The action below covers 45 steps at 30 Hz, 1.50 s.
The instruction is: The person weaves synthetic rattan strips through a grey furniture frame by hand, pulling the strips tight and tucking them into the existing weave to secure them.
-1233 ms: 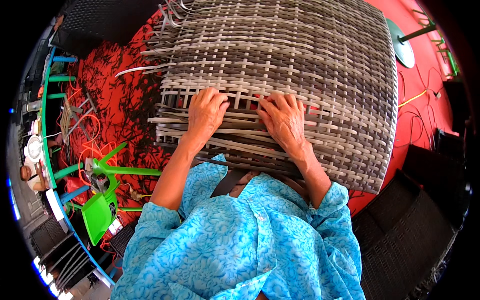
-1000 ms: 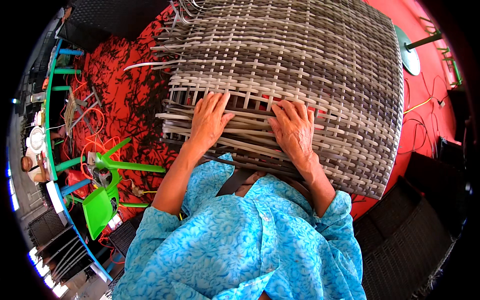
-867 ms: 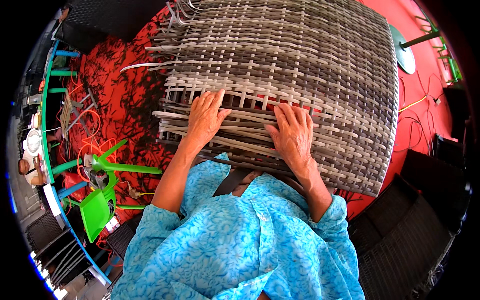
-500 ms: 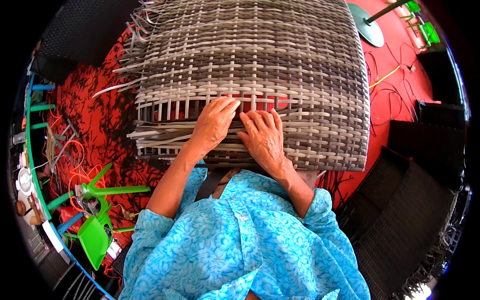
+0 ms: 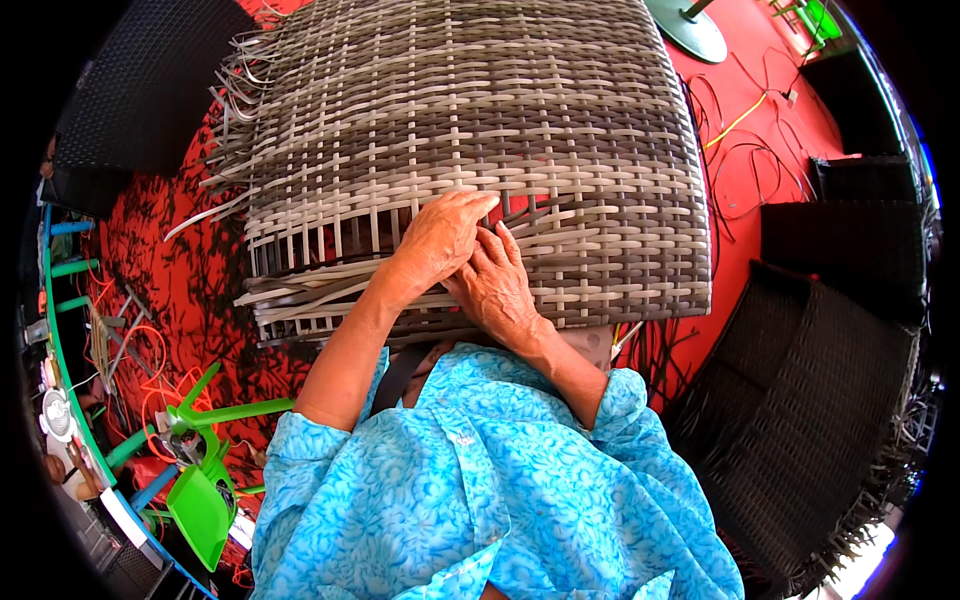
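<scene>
A wide panel of grey-brown wicker weave (image 5: 480,110) lies in front of me, with a gap in the weave through which red floor shows. My left hand (image 5: 436,240) is over this gap, its fingers bent and pressed together at the upright strands; what they pinch is hidden. Just below and right of it, my right hand (image 5: 494,285) lies on the woven strips, fingers curled and partly under the left hand. Loose flat strips (image 5: 310,283) are bunched left of my hands, running under my left wrist. Frayed strip ends (image 5: 240,90) stick out along the panel's left edge.
Dark woven panels (image 5: 800,390) stand at the right, and another black woven piece (image 5: 150,90) at the upper left. A bright green plastic chair (image 5: 205,500) is at the lower left. Cables (image 5: 745,125) and dark scraps (image 5: 165,270) lie on the red floor.
My right hand has moved left, up against my left hand, and its fingers have drawn in. The whole view has shifted, so the panel sits a little further left and higher.
</scene>
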Tool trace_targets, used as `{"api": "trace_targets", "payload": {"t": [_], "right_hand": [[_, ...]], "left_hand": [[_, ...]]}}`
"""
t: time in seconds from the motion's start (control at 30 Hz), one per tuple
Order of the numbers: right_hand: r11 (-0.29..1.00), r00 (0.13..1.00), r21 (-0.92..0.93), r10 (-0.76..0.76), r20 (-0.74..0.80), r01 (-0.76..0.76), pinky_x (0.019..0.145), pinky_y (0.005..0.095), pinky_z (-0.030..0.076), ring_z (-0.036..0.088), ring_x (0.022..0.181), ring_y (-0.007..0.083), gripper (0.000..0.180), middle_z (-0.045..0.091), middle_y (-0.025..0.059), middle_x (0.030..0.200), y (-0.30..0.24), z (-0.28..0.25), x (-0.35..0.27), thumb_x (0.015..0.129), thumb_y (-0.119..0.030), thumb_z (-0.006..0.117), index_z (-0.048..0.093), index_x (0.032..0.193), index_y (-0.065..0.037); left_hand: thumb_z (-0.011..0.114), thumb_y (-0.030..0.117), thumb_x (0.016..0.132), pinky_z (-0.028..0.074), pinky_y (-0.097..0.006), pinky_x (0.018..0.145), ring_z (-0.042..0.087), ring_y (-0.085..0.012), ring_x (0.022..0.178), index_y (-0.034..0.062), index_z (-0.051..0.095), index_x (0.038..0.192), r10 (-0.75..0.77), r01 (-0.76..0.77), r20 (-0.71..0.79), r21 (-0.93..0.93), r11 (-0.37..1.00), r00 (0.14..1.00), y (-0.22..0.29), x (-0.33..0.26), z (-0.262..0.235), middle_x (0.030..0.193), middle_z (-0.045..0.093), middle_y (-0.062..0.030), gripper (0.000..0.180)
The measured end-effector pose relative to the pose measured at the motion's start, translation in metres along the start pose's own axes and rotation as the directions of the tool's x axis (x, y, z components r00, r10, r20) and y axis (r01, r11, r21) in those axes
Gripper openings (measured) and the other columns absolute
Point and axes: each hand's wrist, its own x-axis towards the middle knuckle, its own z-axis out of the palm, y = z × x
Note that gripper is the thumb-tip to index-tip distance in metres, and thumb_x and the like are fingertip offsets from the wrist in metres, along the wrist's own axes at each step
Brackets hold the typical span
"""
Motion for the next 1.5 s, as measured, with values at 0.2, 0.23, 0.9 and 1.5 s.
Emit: {"api": "trace_targets", "payload": {"t": [0.2, 0.23, 0.9, 1.5], "right_hand": [[0.975, 0.977, 0.174, 0.108, 0.183, -0.141, 0.098, 0.0499, 0.029, 0.044, 0.115, 0.0340, 0.041, 0.051, 0.0151, 0.122, 0.004, 0.001, -0.007, 0.086, -0.023, 0.051, 0.049, 0.124, -0.008], [0.990, 0.993, 0.115, 0.075, 0.091, -0.086, 0.095, 0.0494, 0.032, 0.045, 0.113, 0.0344, 0.040, 0.051, 0.0155, 0.122, 0.004, 0.007, -0.008, 0.086, -0.023, 0.050, 0.049, 0.124, -0.008], [0.999, 0.998, 0.044, -0.005, 0.063, 0.002, 0.105, 0.0457, 0.026, 0.044, 0.117, 0.0246, 0.048, 0.052, 0.0059, 0.119, -0.009, -0.012, 0.012, 0.074, -0.018, 0.067, 0.053, 0.119, -0.009], [1.000, 0.997, 0.020, -0.006, 0.075, 0.004, 0.104, 0.0458, 0.027, 0.044, 0.117, 0.0249, 0.045, 0.052, 0.0059, 0.120, -0.010, -0.016, 0.014, 0.076, -0.018, 0.065, 0.053, 0.119, -0.009]], "left_hand": [[0.048, 0.028, 0.090, 0.030, -0.042, 0.102, 0.043, -0.0287, 0.120, 0.0009, 0.051, 0.121, 0.001, 0.004, 0.101, -0.045, 0.999, 0.995, 0.037, 0.015, 0.015, 0.125, 0.051, -0.0144, 0.041], [0.047, 0.032, 0.091, 0.027, -0.042, 0.103, 0.040, -0.0291, 0.123, 0.0012, 0.049, 0.123, 0.026, -0.029, 0.125, 0.021, 0.999, 0.992, 0.035, 0.016, 0.023, 0.127, 0.049, -0.0144, 0.045], [0.053, 0.040, 0.087, 0.023, -0.046, 0.106, 0.028, -0.0263, 0.132, 0.0054, 0.037, 0.135, -0.268, 0.285, -0.096, 0.336, 0.898, 0.959, -0.034, -0.098, -0.012, 0.141, 0.034, -0.0108, 0.061], [0.054, 0.046, 0.086, 0.036, -0.041, 0.091, 0.045, -0.0306, 0.108, -0.0058, 0.046, 0.114, -0.429, 0.585, -0.405, 0.455, 0.671, 0.807, -0.097, -0.150, -0.049, 0.117, 0.047, -0.0178, 0.060]]}}
